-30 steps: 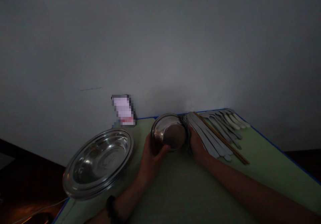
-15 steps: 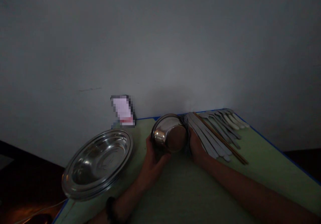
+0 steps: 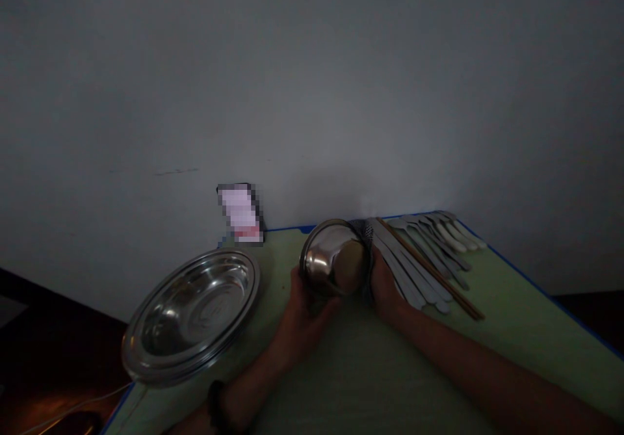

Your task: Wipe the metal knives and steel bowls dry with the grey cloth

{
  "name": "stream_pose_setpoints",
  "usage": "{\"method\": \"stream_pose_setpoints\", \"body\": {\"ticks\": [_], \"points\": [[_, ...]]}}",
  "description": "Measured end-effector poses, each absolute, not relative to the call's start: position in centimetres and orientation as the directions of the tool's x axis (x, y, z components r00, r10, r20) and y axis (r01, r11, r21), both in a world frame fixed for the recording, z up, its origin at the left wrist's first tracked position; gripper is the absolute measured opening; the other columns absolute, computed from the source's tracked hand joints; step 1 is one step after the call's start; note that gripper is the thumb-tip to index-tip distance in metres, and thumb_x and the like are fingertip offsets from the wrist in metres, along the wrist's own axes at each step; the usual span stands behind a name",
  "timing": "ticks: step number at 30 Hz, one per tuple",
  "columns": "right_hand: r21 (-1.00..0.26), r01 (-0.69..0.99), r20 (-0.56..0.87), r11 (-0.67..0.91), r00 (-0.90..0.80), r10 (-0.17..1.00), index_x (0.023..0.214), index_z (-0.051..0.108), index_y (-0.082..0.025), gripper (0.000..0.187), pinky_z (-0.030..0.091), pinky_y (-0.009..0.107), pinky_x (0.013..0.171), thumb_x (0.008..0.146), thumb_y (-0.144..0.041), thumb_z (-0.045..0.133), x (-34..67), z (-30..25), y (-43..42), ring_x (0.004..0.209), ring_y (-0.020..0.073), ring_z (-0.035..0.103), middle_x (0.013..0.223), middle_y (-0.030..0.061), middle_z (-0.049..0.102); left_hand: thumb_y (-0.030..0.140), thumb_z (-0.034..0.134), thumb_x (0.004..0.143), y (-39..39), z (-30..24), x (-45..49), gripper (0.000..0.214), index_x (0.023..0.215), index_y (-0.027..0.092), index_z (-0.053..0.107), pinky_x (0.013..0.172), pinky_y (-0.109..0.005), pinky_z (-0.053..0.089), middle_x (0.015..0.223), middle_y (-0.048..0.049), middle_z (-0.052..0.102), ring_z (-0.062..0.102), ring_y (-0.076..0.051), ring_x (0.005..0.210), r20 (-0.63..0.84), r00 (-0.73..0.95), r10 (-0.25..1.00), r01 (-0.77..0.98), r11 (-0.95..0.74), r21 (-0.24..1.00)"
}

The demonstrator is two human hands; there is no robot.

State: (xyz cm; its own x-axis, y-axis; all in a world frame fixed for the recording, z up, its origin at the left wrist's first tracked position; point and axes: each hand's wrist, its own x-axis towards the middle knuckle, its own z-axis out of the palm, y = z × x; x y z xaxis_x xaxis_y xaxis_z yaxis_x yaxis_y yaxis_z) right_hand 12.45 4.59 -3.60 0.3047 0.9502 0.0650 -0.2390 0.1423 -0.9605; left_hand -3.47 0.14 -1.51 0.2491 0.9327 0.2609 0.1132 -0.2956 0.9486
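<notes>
Fingers of the bare left hand point(image 3: 305, 321) are grasping a small, round, shiny stainless-steel bowl point(image 3: 336, 259), the thumb pressing from below and the other fingertips disappearing behind the rim. The bowl is tilting on its side between both hands' fingers, its flat base facing toward the viewer and rightward. Fingers of the bare right hand point(image 3: 387, 292) are holding a dark, white-patterned cloth point(image 3: 369, 230) against the bowl's right side; how tightly they are curling cannot be told, as their tips are hiding. A dark bracelet point(image 3: 216, 406) is circling the left wrist. Left of the left fingers, near but apart, a wide, shiny steel basin point(image 3: 207, 311) is resting on a pale-green, blue-edged table point(image 3: 517, 344). Beyond those fingers, a pixelated, bright-screened phone point(image 3: 240, 209) is leaning against a grey wall point(image 3: 341, 84). Just right of the right fingers, long, flat, silvery utensils point(image 3: 409, 272) are fanning out; farther right, brown chopsticks point(image 3: 433, 271), slim metal cutlery point(image 3: 429, 251) and white-handled utensils point(image 3: 451, 237) are lying.
</notes>
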Motion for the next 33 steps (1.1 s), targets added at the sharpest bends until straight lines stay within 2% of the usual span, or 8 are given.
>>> {"method": "stream_pose_setpoints", "body": {"ticks": [4, 8, 12, 16, 22, 26, 29, 33], "points": [[-0.976, -0.132, 0.13, 0.176, 0.299, 0.945, 0.111, 0.06, -0.014, 0.059, 0.031, 0.045, 0.108, 0.087, -0.058, 0.029, 12.2, -3.1, 4.0, 0.118, 0.0245, 0.051, 0.116, 0.01, 0.063, 0.025, 0.067, 0.074, 0.3, -0.9, -3.3, 0.046, 0.11, 0.022, 0.038, 0.075, -0.03, 0.052, 0.106, -0.0055, 0.059, 0.06, -0.019, 0.095, 0.251, 0.204, 0.946, 0.095, -0.275, 0.957], [-0.953, 0.07, 0.302, 0.294, 0.226, 0.926, 0.129, 0.046, -0.017, 0.056, 0.03, 0.041, 0.109, 0.09, -0.053, 0.028, 11.6, -2.2, 2.8, 0.127, 0.0212, 0.042, 0.134, 0.0097, 0.05, 0.028, 0.066, 0.075, 0.2, -0.3, -3.1, 0.041, 0.105, 0.02, 0.039, 0.061, -0.027, 0.053, 0.098, -0.0044, 0.059, 0.062, -0.017, 0.079, 0.184, 0.156, 0.971, 0.145, -0.207, 0.968], [-0.847, 0.283, 0.49, 0.45, 0.087, 0.867, 0.14, 0.029, -0.02, 0.05, 0.02, 0.041, 0.114, 0.094, -0.04, 0.028, 11.3, -2.1, 2.1, 0.136, 0.0174, 0.027, 0.145, 0.0077, 0.034, 0.029, 0.065, 0.075, 0.1, -0.2, -3.2, 0.041, 0.107, 0.021, 0.041, 0.067, -0.029, 0.053, 0.101, -0.005, 0.06, 0.061, -0.02, 0.089, 0.201, 0.166, 0.966, 0.164, -0.228, 0.96], [-0.654, 0.449, 0.663, 0.609, -0.048, 0.747, 0.143, 0.021, -0.024, 0.051, 0.019, 0.044, 0.114, 0.093, -0.029, 0.031, 11.8, -1.8, 1.6, 0.138, 0.0188, 0.02, 0.149, 0.0066, 0.025, 0.028, 0.064, 0.073, -0.1, -0.6, -3.5, 0.047, 0.113, 0.021, 0.041, 0.077, -0.033, 0.052, 0.11, -0.0068, 0.061, 0.06, -0.023, 0.099, 0.219, 0.195, 0.956, 0.148, -0.249, 0.957], [-0.403, 0.529, 0.795, 0.747, -0.201, 0.572, 0.139, 0.028, -0.026, 0.055, 0.022, 0.052, 0.111, 0.086, -0.024, 0.045, 12.0, -0.4, 0.3, 0.136, 0.0262, 0.021, 0.142, 0.0063, 0.033, 0.022, 0.064, 0.067, -0.3, -1.0, -4.0, 0.053, 0.117, 0.022, 0.047, 0.095, -0.04, 0.045, 0.123, -0.0091, 0.059, 0.054, -0.03, 0.113, 0.239, 0.211, 0.948, 0.205, -0.282, 0.937], [-0.501, 0.487, 0.782, 0.715, -0.099, 0.615, 0.13, 0.038, -0.027, 0.045, 0.023, 0.051, 0.11, 0.086, -0.023, 0.044, 11.7, 0.1, -0.1, 0.134, 0.0255, 0.026, 0.137, 0.0056, 0.038, 0.019, 0.064, 0.067, -0.4, -0.6, -3.8, 0.053, 0.119, 0.021, 0.05, 0.093, -0.039, 0.046, 0.119, -0.0076, 0.062, 0.057, -0.027, 0.108, 0.189, 0.222, 0.956, 0.2, -0.235, 0.951], [-0.629, 0.407, 0.727, 0.662, 0.005, 0.687, 0.126, 0.042, -0.027, 0.038, 0.025, 0.047, 0.11, 0.088, -0.028, 0.042, 11.8, 0.0, 0.4, 0.13, 0.0239, 0.032, 0.134, 0.0059, 0.041, 0.022, 0.065, 0.073, -0.3, -0.2, -3.6, 0.043, 0.115, 0.02, 0.053, 0.076, -0.031, 0.052, 0.106, -0.0063, 0.066, 0.062, -0.022, 0.091, 0.148, 0.301, 0.942, 0.146, -0.199, 0.969], [-0.847, 0.248, 0.516, 0.47, 0.168, 0.84, 0.125, 0.042, -0.023, 0.039, 0.03, 0.042, 0.106, 0.09, -0.038, 0.033, 12.1, -0.8, 1.8, 0.121, 0.0216, 0.042, 0.125, 0.0082, 0.049, 0.026, 0.069, 0.074, -0.2, 0.2, -3.4, 0.039, 0.109, 0.018, 0.056, 0.062, -0.025, 0.052, 0.092, -0.0054, 0.068, 0.062, -0.016, 0.073, 0.103, 0.333, 0.937, 0.069, -0.133, 0.989]]}}
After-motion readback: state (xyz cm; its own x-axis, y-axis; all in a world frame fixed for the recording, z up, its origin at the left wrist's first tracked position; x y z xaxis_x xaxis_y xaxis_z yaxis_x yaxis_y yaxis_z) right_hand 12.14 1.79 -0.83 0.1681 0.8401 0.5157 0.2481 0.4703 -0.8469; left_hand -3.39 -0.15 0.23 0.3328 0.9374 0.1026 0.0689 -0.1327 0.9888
